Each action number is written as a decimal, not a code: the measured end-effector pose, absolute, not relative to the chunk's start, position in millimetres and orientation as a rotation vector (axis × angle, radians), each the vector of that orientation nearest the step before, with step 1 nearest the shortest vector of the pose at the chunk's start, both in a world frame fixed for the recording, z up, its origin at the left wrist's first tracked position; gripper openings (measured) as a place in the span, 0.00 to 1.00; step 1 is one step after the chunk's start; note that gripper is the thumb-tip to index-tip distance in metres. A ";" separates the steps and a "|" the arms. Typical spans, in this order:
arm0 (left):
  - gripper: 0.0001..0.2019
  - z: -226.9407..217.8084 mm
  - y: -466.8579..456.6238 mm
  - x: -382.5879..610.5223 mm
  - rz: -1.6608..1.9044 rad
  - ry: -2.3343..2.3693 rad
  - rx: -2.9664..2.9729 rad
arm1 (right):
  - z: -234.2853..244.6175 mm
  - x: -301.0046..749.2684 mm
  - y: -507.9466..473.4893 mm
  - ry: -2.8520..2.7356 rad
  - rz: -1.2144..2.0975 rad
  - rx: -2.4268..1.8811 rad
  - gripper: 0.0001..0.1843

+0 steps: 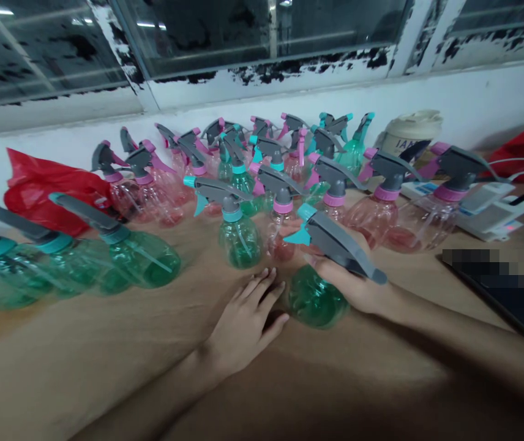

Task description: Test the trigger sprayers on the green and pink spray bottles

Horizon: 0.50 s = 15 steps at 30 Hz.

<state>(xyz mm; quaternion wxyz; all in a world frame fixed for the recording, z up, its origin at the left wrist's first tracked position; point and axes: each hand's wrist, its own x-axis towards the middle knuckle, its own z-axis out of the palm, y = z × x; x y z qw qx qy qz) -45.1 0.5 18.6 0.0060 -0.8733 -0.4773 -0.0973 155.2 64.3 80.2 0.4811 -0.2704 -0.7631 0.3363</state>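
My right hand (358, 288) is wrapped around the neck of a green spray bottle (317, 300) with a grey and teal trigger head (335, 245), held just above the table. My left hand (243, 321) lies flat on the brown table (106, 367) with fingers stretched out, its fingertips beside the bottle's green body. Right behind them stand another green spray bottle (239, 236) and a pink one (283, 226).
Several pink and green spray bottles stand in rows toward the white wall. Green ones (138, 257) line the left. A red bag (46, 187) lies at back left, a white tub (411, 131) and a white power strip (486, 211) at right, a dark device (519, 300) near the right edge.
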 end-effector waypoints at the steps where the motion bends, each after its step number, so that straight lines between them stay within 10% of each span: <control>1: 0.23 18.8 0.4 -44.9 -0.300 -1.492 -2.732 | 81.0 155.5 65.0 -1.882 0.839 -0.632 0.11; 15: 0.24 18.9 1.4 -44.8 -0.246 -1.459 -2.716 | 84.8 163.0 69.8 -2.028 0.933 -0.534 0.09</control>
